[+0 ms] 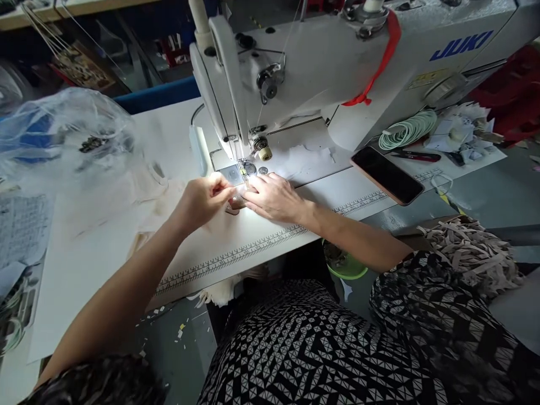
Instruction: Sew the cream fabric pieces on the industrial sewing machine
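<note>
A white sewing machine [304, 73] marked JUKI stands over the table, its lamp lighting the needle and presser foot [243, 169]. Just in front of the foot, my left hand [205, 199] is closed, thumb and fingers pinching a small pale brownish piece of fabric [237, 203]. From the other side my right hand [274, 197] lies over the same piece with its fingers stretched out and slightly spread, close to the foot. Fingers hide most of the piece, and glare washes out its detail.
Left lie pale fabric pieces [152, 191] and a clear plastic bag [71, 135]. Right are a phone [387, 175], coiled pale green cord [408, 129], a dark red tool [415, 156] and paper scraps [458, 135]. A printed ruler [236, 256] follows the front edge; a green basin [348, 268] sits below.
</note>
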Demonstrator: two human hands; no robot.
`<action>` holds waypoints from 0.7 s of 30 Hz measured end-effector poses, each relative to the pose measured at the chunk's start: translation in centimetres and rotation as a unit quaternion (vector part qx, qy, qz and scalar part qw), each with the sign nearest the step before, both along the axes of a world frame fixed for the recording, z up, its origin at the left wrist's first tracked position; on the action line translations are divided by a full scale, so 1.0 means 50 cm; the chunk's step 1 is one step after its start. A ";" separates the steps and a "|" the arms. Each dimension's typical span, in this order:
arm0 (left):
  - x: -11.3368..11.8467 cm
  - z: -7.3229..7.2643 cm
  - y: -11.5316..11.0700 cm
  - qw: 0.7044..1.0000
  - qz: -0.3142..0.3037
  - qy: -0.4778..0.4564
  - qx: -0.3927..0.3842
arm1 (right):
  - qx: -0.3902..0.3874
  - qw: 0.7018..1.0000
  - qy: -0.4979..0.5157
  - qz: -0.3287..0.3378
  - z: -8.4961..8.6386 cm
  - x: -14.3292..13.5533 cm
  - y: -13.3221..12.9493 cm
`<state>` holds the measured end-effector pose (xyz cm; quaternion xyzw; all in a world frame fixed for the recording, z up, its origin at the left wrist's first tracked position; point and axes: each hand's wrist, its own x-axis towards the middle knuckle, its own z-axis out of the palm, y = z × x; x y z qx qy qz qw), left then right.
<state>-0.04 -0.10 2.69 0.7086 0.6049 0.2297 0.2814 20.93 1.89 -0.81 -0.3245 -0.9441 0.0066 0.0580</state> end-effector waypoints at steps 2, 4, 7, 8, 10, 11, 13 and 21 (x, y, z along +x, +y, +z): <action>0.027 -0.019 0.022 1.000 0.004 -0.023 -0.007 | -0.007 1.000 0.021 -0.005 -0.003 0.002 0.001; 0.034 -0.037 0.038 1.000 0.016 -0.021 -0.012 | -0.008 0.999 0.032 -0.003 -0.005 0.006 0.002; 0.027 -0.053 0.044 0.999 0.024 -0.028 -0.014 | 0.006 1.000 0.018 0.005 -0.005 0.010 0.004; 0.024 -0.055 0.043 0.999 0.023 -0.034 -0.015 | 0.009 1.000 0.013 0.007 -0.004 0.011 0.004; 0.020 -0.056 0.039 0.999 0.017 -0.044 -0.022 | 0.009 1.000 0.014 0.006 -0.003 0.012 0.004; 0.019 -0.055 0.038 0.999 0.014 -0.045 -0.026 | 0.007 1.000 0.017 0.004 -0.003 0.013 0.004; 0.019 -0.054 0.037 0.998 0.015 -0.046 -0.029 | 0.001 1.000 0.021 -0.002 -0.002 0.015 0.003; 0.018 -0.049 0.044 0.997 0.021 -0.044 -0.062 | -0.002 0.999 0.044 -0.016 -0.007 0.033 0.007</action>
